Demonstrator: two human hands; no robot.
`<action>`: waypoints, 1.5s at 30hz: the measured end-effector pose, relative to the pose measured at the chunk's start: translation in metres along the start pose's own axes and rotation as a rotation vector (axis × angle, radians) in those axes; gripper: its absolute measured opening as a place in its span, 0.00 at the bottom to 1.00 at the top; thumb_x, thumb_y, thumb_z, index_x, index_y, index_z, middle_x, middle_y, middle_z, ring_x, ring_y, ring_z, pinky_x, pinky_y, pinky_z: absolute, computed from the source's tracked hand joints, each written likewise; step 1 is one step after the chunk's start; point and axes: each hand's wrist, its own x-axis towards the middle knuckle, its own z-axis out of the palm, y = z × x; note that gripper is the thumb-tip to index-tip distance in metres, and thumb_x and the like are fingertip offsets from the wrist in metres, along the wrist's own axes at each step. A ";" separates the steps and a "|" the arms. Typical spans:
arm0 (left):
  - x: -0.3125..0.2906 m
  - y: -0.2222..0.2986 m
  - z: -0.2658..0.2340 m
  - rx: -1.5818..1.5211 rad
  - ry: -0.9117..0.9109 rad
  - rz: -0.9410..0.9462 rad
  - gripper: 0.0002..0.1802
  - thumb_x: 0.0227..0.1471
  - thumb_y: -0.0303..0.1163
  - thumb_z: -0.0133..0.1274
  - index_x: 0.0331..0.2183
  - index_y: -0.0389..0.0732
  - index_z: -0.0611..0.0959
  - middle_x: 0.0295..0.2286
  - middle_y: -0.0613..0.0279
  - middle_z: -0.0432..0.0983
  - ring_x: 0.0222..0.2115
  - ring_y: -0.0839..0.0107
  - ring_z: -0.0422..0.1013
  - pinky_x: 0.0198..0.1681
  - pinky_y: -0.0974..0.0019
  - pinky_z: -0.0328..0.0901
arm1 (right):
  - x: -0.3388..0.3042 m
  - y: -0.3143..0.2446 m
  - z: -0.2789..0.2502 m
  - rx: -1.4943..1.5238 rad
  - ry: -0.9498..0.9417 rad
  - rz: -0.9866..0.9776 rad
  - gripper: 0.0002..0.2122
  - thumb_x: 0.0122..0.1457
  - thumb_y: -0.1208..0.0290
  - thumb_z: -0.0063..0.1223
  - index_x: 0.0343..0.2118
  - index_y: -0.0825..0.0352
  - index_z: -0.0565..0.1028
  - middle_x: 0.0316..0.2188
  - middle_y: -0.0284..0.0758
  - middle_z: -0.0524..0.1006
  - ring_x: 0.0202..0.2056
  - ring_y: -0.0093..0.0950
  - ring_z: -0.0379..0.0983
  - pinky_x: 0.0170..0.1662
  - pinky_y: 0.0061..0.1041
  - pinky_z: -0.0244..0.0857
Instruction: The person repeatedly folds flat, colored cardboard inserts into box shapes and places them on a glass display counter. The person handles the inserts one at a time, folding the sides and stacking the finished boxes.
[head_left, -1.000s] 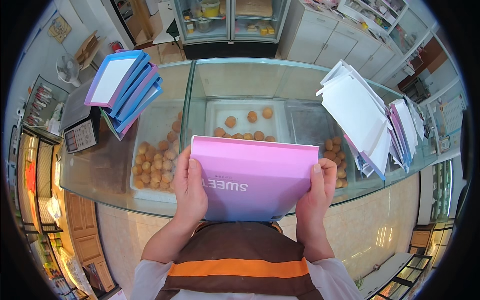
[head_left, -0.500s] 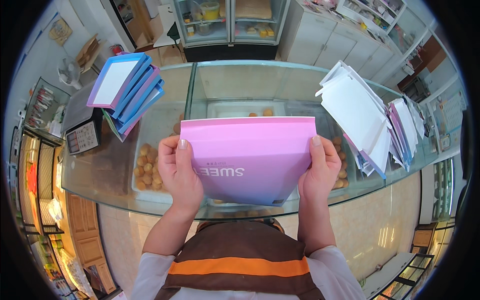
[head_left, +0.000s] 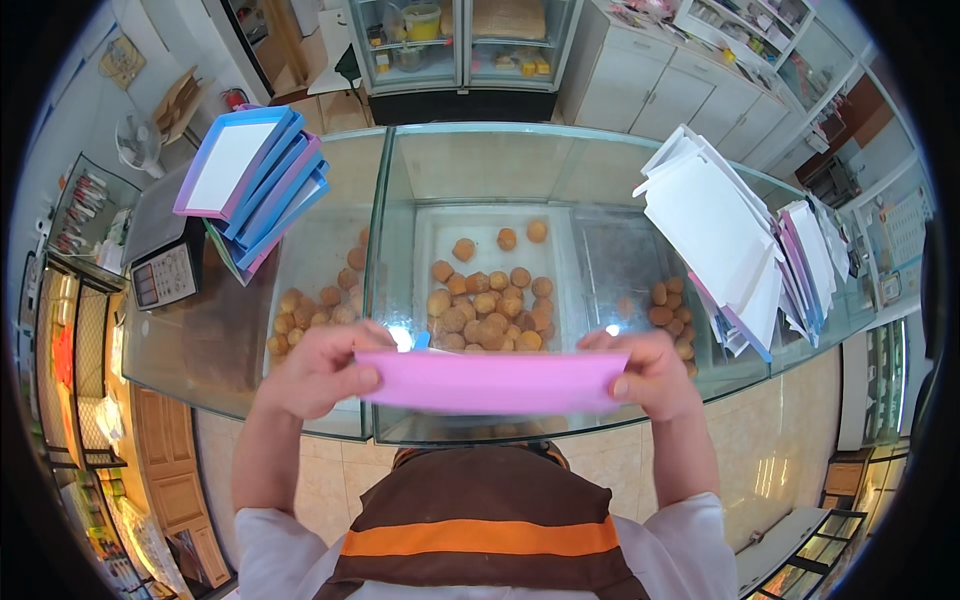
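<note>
Between my hands, a pink cardboard box piece point(head_left: 490, 382) is held over the near edge of the glass display case point(head_left: 520, 430). It shows as a narrow pink band, slightly smeared by motion; its other faces are hidden. My left hand point(head_left: 325, 372) grips its left end, thumb on the near side and fingers behind. At the right end my right hand point(head_left: 648, 375) pinches it in the same way. A small bit of blue shows just above it near my left hand. Under the glass, beyond the cardboard, round brown pastries point(head_left: 490, 310) sit in a white tray point(head_left: 428, 240).
Blue and purple box trays point(head_left: 255, 180) are stacked at the left, by a dark scale point(head_left: 165, 275). Flat white and purple cardboard pieces point(head_left: 710, 235) lean in a pile at the right. A glass-door fridge point(head_left: 460, 100) and white cabinets point(head_left: 640, 80) stand beyond.
The box piece has tipped from showing its broad printed face to a narrow edge, and sits lower. My hands have moved apart, elbows outward, uncovering the pastries.
</note>
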 end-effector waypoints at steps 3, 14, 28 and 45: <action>-0.014 -0.003 -0.010 0.149 -0.211 0.036 0.11 0.62 0.34 0.58 0.40 0.36 0.81 0.35 0.62 0.76 0.37 0.71 0.70 0.46 0.64 0.64 | -0.017 -0.002 0.007 -0.049 -0.212 0.058 0.07 0.66 0.73 0.56 0.40 0.71 0.80 0.43 0.34 0.81 0.47 0.24 0.75 0.52 0.30 0.67; 0.032 -0.021 0.054 -0.142 0.597 0.109 0.13 0.69 0.38 0.49 0.41 0.38 0.79 0.36 0.70 0.77 0.38 0.84 0.68 0.45 0.72 0.64 | 0.035 0.018 0.068 0.055 0.819 -0.041 0.14 0.73 0.63 0.47 0.40 0.69 0.78 0.36 0.30 0.80 0.38 0.15 0.73 0.45 0.20 0.67; -0.011 -0.082 0.010 0.824 -0.526 -0.177 0.07 0.63 0.32 0.50 0.34 0.41 0.81 0.28 0.56 0.75 0.35 0.59 0.73 0.56 0.56 0.60 | -0.014 0.071 0.009 -0.823 -0.337 0.077 0.02 0.61 0.71 0.60 0.34 0.61 0.81 0.27 0.30 0.77 0.38 0.30 0.74 0.58 0.38 0.59; -0.017 -0.117 0.004 1.234 -0.331 0.099 0.04 0.50 0.31 0.63 0.31 0.45 0.85 0.42 0.60 0.76 0.47 0.60 0.72 0.64 0.49 0.56 | -0.017 0.103 0.011 -1.046 -0.147 0.204 0.30 0.52 0.84 0.51 0.61 0.63 0.69 0.48 0.42 0.76 0.47 0.40 0.72 0.57 0.40 0.60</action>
